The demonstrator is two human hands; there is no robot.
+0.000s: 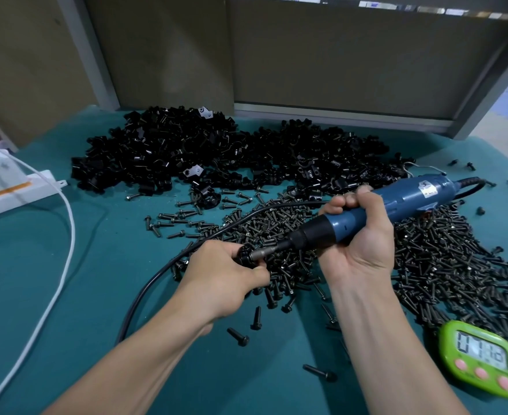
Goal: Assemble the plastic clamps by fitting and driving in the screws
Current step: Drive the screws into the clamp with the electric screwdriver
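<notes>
My left hand (225,274) grips a small black plastic clamp (244,253) just above the table, mostly hidden by my fingers. My right hand (359,235) is wrapped round the blue electric screwdriver (396,202), which lies tilted down to the left. Its metal bit (269,252) meets the clamp in my left hand. A big heap of black clamps (217,154) lies at the back of the green table. A wide spread of black screws (426,256) covers the middle and right.
The screwdriver's black cable (157,277) curves across the mat to the left of my left arm. A white cable (64,229) and a white power strip (16,193) lie at the far left. A green timer (482,357) sits at the front right. Loose screws (255,319) lie between my forearms.
</notes>
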